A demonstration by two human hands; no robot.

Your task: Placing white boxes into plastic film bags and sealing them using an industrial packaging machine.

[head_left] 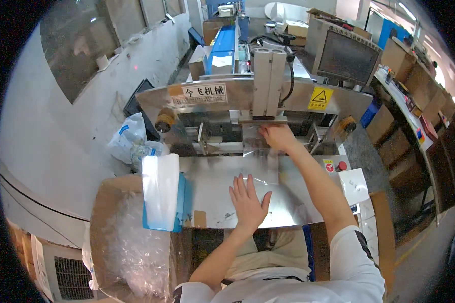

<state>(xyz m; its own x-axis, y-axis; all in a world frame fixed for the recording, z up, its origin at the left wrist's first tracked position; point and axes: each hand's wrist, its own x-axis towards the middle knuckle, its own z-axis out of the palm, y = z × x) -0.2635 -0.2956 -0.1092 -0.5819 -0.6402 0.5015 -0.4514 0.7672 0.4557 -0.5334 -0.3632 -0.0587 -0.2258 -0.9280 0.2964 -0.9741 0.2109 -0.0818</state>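
Observation:
My left hand (247,201) lies flat with fingers spread on a clear plastic bag (260,169) on the shiny metal table (207,197) of a sealing machine (237,98). My right hand (277,137) reaches forward and pinches the far end of the same clear bag just under the machine's pressing head (265,83). The bag is see-through and hard to outline. I cannot tell what is inside it.
A stack of clear bags on a blue holder (162,199) leans at the table's left edge. A cardboard box (121,242) lined with plastic sits below left. A red button (342,165) is on the right. A dark monitor (346,56) and stacked cartons (404,65) stand beyond.

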